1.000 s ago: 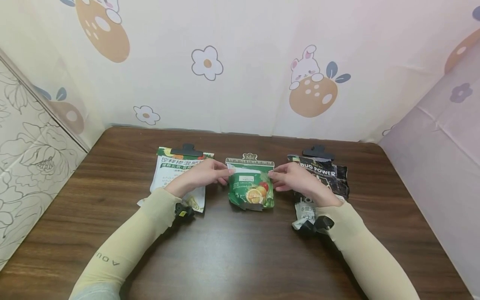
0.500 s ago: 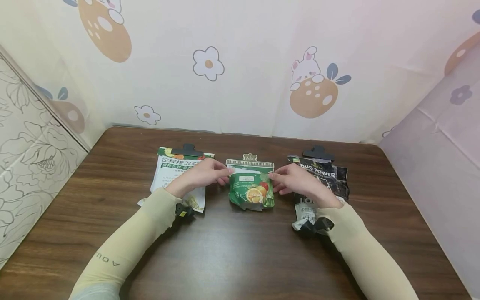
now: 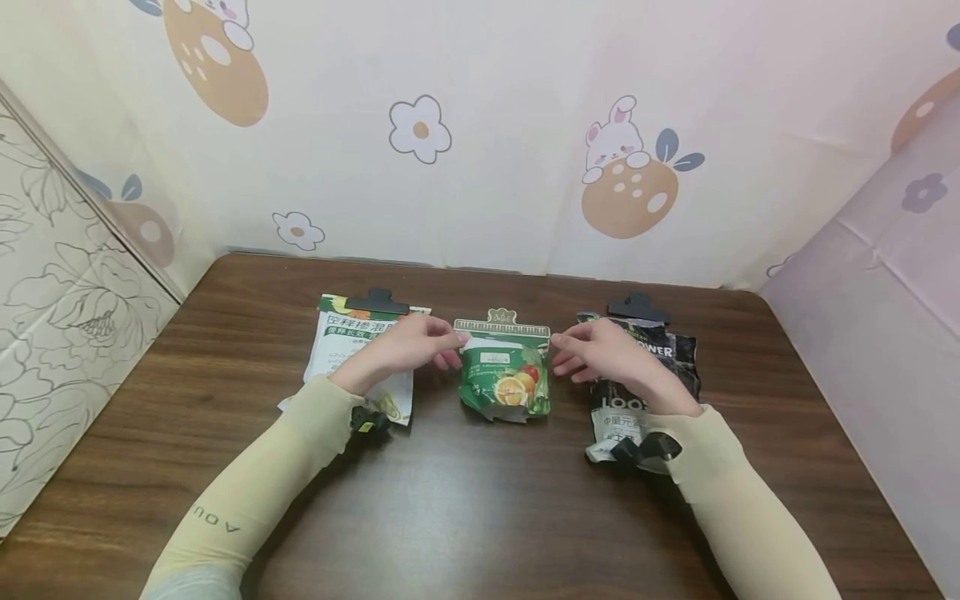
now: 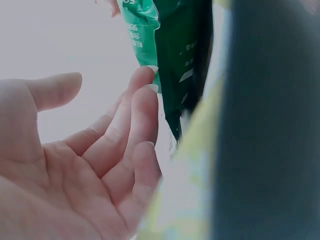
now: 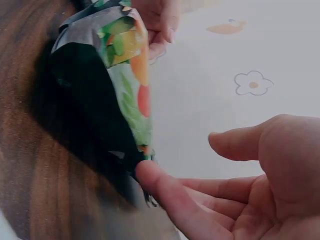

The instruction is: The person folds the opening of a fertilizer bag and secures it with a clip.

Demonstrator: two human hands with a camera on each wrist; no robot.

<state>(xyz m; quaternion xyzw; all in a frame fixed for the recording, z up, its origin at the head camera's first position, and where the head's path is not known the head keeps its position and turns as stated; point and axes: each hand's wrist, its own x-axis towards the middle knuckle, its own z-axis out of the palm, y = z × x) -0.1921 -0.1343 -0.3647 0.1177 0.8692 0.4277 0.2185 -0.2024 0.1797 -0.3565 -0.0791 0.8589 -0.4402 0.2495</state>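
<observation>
A green pouch (image 3: 501, 379) with printed fruit lies mid-table, and a pale clip with ruler-like marks (image 3: 502, 325) spans its top edge. My left hand (image 3: 405, 343) is at the pouch's left side; in the left wrist view its fingertips (image 4: 142, 75) meet the green edge while the thumb stands apart. On the other side, my right hand (image 3: 611, 357) has its thumb spread away, and one fingertip (image 5: 146, 172) is at the pouch's upper corner in the right wrist view. I cannot tell whether that fingertip touches.
Partly under my left arm lies a white bag (image 3: 330, 346) topped by a black clip (image 3: 377, 302). A black bag (image 3: 678, 362) with a similar black clip (image 3: 637, 307) lies beneath the right arm. The dark wooden table (image 3: 450, 517) ends at a patterned curtain (image 3: 510, 192) behind.
My right hand has shifted slightly right, away from the green pouch, and its thumb has come off the edge. The left hand and all three bags stay where they were.
</observation>
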